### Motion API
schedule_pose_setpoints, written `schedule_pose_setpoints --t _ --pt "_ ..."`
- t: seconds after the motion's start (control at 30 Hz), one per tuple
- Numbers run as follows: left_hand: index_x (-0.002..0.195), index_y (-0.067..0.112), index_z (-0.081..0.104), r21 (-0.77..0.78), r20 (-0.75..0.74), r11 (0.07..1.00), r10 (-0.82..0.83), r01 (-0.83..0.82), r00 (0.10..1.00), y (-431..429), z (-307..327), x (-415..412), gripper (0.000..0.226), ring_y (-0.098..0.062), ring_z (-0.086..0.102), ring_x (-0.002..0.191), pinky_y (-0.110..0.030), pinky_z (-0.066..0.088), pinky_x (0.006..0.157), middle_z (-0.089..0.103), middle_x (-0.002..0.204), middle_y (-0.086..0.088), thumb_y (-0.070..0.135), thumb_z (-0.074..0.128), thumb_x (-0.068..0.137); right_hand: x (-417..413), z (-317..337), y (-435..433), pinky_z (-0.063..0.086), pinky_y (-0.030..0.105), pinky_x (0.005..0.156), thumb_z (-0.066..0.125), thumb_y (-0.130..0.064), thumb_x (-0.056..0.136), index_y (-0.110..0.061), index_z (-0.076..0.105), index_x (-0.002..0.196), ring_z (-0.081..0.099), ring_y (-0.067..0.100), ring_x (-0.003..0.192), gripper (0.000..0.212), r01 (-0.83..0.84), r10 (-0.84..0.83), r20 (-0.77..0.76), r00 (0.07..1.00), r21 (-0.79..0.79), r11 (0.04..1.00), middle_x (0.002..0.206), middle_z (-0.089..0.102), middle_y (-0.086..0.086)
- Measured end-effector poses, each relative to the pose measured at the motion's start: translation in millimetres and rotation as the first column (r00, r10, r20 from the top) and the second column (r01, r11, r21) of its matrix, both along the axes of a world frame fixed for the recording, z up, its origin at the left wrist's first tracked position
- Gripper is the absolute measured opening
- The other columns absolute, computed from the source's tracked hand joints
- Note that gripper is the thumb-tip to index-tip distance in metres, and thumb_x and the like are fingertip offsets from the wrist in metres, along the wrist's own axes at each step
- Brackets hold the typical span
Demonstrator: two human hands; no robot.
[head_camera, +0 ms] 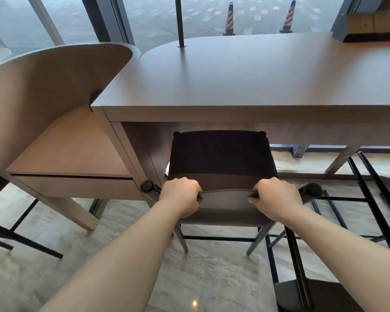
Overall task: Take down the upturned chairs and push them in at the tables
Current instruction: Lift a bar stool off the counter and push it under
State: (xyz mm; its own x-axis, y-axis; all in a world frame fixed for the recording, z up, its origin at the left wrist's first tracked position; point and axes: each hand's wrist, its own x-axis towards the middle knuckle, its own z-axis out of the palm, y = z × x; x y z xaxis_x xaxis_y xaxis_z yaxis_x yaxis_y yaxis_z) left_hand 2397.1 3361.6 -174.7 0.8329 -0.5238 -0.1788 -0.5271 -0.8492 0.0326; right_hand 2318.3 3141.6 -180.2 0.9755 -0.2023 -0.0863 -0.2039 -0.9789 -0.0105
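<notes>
Counting things
One upright chair, one bench, one left hand, one right hand and two striped cones are showing.

No writing, label, brand or number is legible, neither on the long grey table nor on the red-and-white striped cones beyond it.

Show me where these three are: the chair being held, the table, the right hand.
chair [218, 158], head view, on the dark seat.
table [245, 75], head view, on the bare top.
right hand [277, 197], head view, on its back, gripping the chair's backrest.
</notes>
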Motion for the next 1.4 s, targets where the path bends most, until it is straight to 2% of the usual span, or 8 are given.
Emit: schedule_pose_setpoints --t 0.13,0.57,0.77,0.93,1.03,1.1,1.23,1.4 --pt "0.090 0.029 0.071 -0.007 -0.015 1.000 -0.003 0.003 1.000 -5 2 12 0.018 -0.024 0.055 0.068 -0.028 0.036 0.058 0.064 0.075 0.005 0.029 0.054 0.085 11 2 -5 0.045 0.029 0.060 0.057 -0.045 0.091 -0.028 0.072 0.095 0.066 0.024 0.078 0.023 -0.006 0.006 0.001 1.000 0.015 1.000 0.082 0.070 -0.004" --pt "0.090 0.029 0.073 -0.015 -0.044 1.000 -0.003 0.002 0.999 -19 6 53 0.017 -0.023 0.062 0.073 -0.026 0.037 0.058 0.068 0.078 0.004 0.033 0.057 0.086 51 8 -19 0.041 0.029 0.057 0.059 -0.042 0.088 -0.029 0.072 0.088 0.062 0.022 0.070 0.019 0.003 0.004 -0.072 0.997 0.084 0.996 0.071 0.064 -0.007" --pt "0.078 0.028 0.070 -0.015 -0.054 0.999 0.028 -0.028 0.998 -24 9 60 0.015 -0.021 0.056 0.065 -0.024 0.027 0.048 0.060 0.067 0.007 0.032 0.056 0.082 61 8 -24 0.045 0.029 0.057 0.059 -0.044 0.087 -0.029 0.071 0.085 0.063 0.021 0.070 0.020 0.021 -0.013 -0.089 0.996 0.091 0.996 0.072 0.066 -0.006" --pt "0.066 0.027 0.063 -0.018 -0.063 0.999 0.038 -0.039 0.997 -23 8 59 0.017 -0.018 0.054 0.060 -0.023 0.027 0.047 0.058 0.063 0.008 0.031 0.055 0.081 60 7 -23 0.045 0.029 0.060 0.058 -0.046 0.087 -0.030 0.071 0.087 0.063 0.022 0.071 0.021 0.018 -0.010 -0.090 0.996 0.089 0.996 0.072 0.065 -0.007" --pt "0.071 0.029 0.068 -0.043 -0.064 0.999 0.026 -0.029 0.998 -24 7 60 0.020 -0.016 0.057 0.062 -0.022 0.030 0.048 0.062 0.066 0.008 0.039 0.055 0.082 60 7 -23 0.045 0.029 0.059 0.057 -0.045 0.087 -0.030 0.071 0.086 0.063 0.022 0.070 0.021 0.022 -0.014 -0.085 0.996 0.093 0.995 0.070 0.064 -0.007" --pt "0.079 0.031 0.070 -0.057 -0.026 0.998 0.005 -0.007 1.000 -23 4 60 0.021 -0.017 0.059 0.065 -0.022 0.030 0.048 0.064 0.070 0.008 0.043 0.054 0.084 60 7 -23 0.045 0.028 0.059 0.056 -0.047 0.087 -0.030 0.070 0.085 0.063 0.021 0.070 0.022 0.022 -0.015 -0.075 0.997 0.095 0.995 0.070 0.064 -0.007" --pt "0.085 0.028 0.067 -0.077 0.157 0.987 -0.126 0.140 0.979 -16 -4 62 0.020 -0.020 0.062 0.070 -0.025 0.028 0.050 0.065 0.073 0.008 0.043 0.054 0.087 58 7 -21 0.041 0.028 0.057 0.057 -0.049 0.089 -0.029 0.070 0.087 0.064 0.022 0.071 0.024 0.012 -0.008 -0.050 0.999 0.074 0.997 0.073 0.065 -0.006" --pt "0.077 0.031 0.063 -0.126 0.109 0.980 -0.143 0.157 0.984 -17 -4 75 0.018 -0.017 0.051 0.063 -0.027 0.027 0.052 0.051 0.063 0.012 0.047 0.062 0.086 63 8 -21 0.037 0.028 0.053 0.057 -0.048 0.091 -0.025 0.066 0.085 0.061 0.023 0.068 0.025 0.034 -0.029 -0.067 0.997 0.082 0.996 0.069 0.061 -0.006"
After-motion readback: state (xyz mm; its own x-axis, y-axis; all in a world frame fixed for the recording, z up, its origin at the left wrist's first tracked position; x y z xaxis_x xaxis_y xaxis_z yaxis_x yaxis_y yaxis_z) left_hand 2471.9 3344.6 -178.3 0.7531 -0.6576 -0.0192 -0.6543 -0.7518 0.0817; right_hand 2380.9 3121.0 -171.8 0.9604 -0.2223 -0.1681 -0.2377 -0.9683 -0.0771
